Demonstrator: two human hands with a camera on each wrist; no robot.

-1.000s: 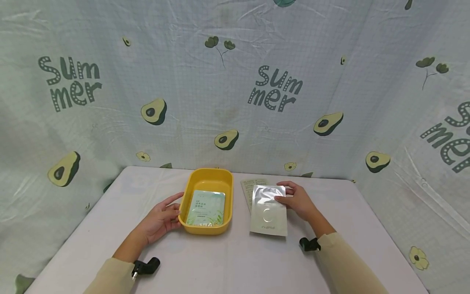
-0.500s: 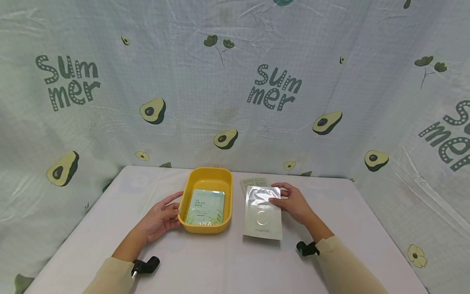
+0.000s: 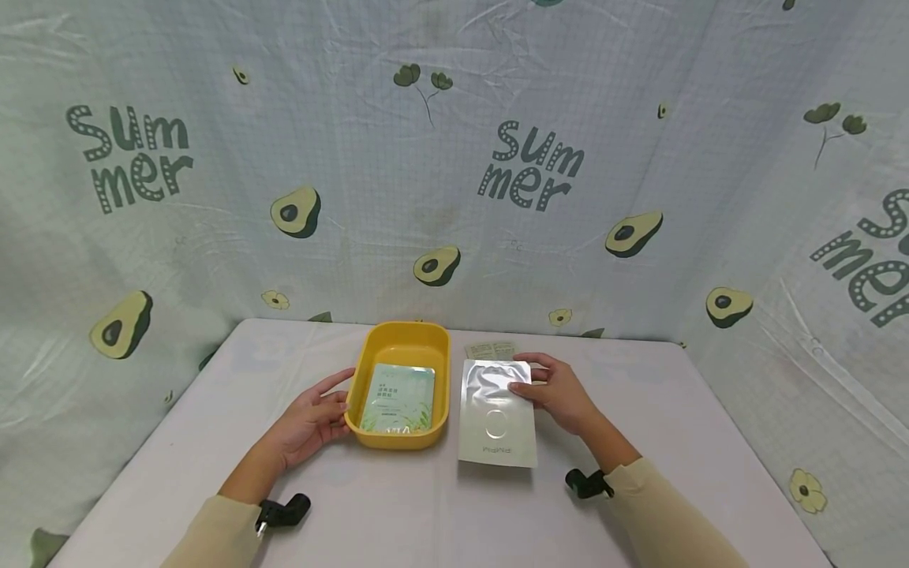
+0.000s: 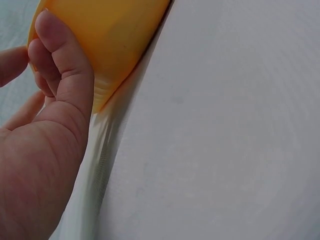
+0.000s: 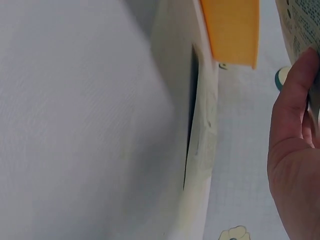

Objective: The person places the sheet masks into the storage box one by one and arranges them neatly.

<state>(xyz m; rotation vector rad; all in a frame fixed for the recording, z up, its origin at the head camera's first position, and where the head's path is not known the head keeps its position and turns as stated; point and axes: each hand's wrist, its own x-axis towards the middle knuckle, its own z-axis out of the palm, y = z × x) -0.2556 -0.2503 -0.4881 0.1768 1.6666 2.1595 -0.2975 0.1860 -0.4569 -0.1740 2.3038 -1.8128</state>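
My right hand (image 3: 559, 394) pinches a silver-and-white foil sachet (image 3: 497, 426) at its right edge. The sachet has a round mark and upside-down lettering, and its shadow falls on the table below it. In the right wrist view the hand (image 5: 295, 155) holds its back, covered in small print (image 5: 302, 22). My left hand (image 3: 312, 422) touches the left side of a yellow plastic basin (image 3: 408, 335), its fingertips right at the rim. A pale green sachet (image 3: 398, 398) with leaf pictures lies flat inside. The left wrist view shows the fingers (image 4: 52, 30) against the basin's outer wall (image 4: 115, 40).
Another printed sachet (image 3: 490, 349) lies on the table behind the held one, mostly hidden by it. The table (image 3: 398, 513) has a white cover. A curtain (image 3: 341, 158) with avocado pictures hangs behind and at both sides.
My right hand has moved left and slightly nearer with the silver sachet, towards the basin. The sachet behind is now more covered. My left hand and the basin stay in place.
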